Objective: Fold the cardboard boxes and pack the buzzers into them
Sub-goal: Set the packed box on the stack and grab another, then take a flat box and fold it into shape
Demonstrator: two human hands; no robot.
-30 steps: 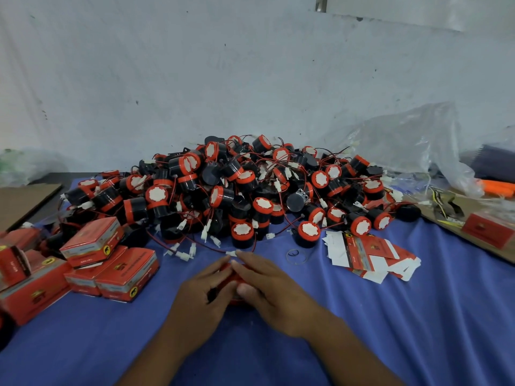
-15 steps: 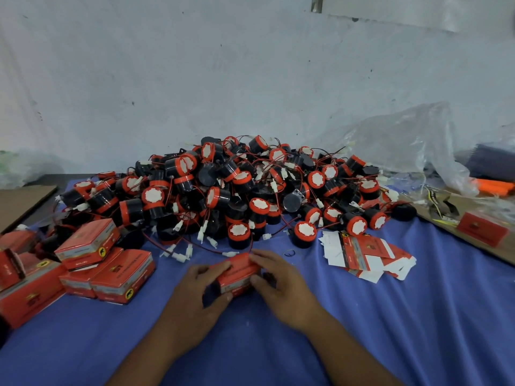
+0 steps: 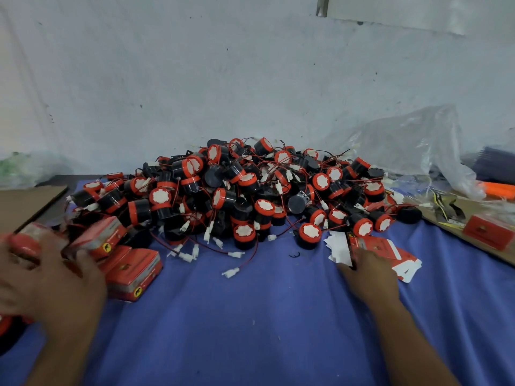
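From the centre, the left hand [image 3: 53, 277], grip blurred beyond telling, had swung left to packed boxes [image 3: 133, 271]; the right hand [image 3: 367, 274] lay straight-fingered on flat cartons [image 3: 390, 249].

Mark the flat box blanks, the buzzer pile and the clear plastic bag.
flat box blanks [image 3: 386, 247]: head view, red printed face of the top blank.
buzzer pile [image 3: 223, 198]: head view, a red-capped buzzer mid-heap.
clear plastic bag [image 3: 412, 146]: head view, crumpled upper body of the bag.
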